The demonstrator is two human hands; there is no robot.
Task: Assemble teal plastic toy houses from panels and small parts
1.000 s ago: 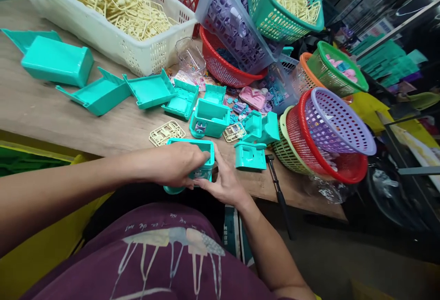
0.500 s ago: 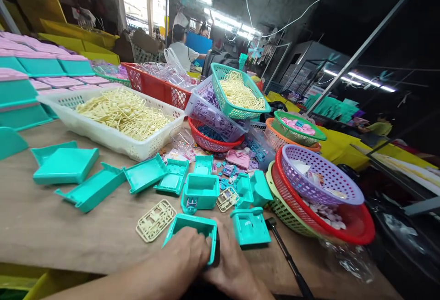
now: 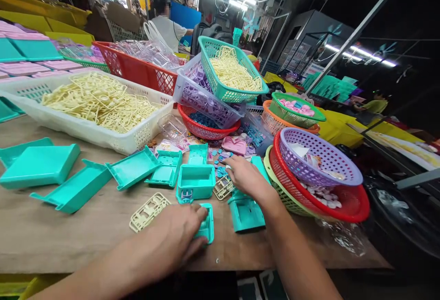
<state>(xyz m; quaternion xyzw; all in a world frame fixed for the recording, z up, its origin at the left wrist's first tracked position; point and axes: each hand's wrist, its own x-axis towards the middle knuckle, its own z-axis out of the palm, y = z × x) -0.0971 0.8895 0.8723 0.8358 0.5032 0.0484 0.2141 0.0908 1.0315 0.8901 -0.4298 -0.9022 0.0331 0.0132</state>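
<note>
My left hand [image 3: 182, 227] is wrapped over a small teal plastic box [image 3: 207, 222] at the table's front, hiding much of it. Stretched forward, my right hand [image 3: 248, 178] has its fingertips drawn together beside small blue parts [image 3: 222, 171]; whatever is between them is too small to make out. Another teal box [image 3: 195, 186] stands open-topped just beyond my left hand. A teal piece [image 3: 248, 215] lies under my right wrist, partly covered. One cream parts frame [image 3: 149, 211] rests left of my left hand, and a second cream frame [image 3: 223, 188] is near my right fingers.
Teal trays [image 3: 132, 168] lie at left. Behind them stands a white basket [image 3: 137, 139] of cream parts. Stacked baskets hold purple and cream pieces; at right, a purple basket [image 3: 323, 176] sits on a red basket [image 3: 357, 203]. Several people are in the background.
My right hand has left the box and moved forward to the small blue parts. My left hand stays on the box. The view has shifted, and the hammer at right no longer shows.
</note>
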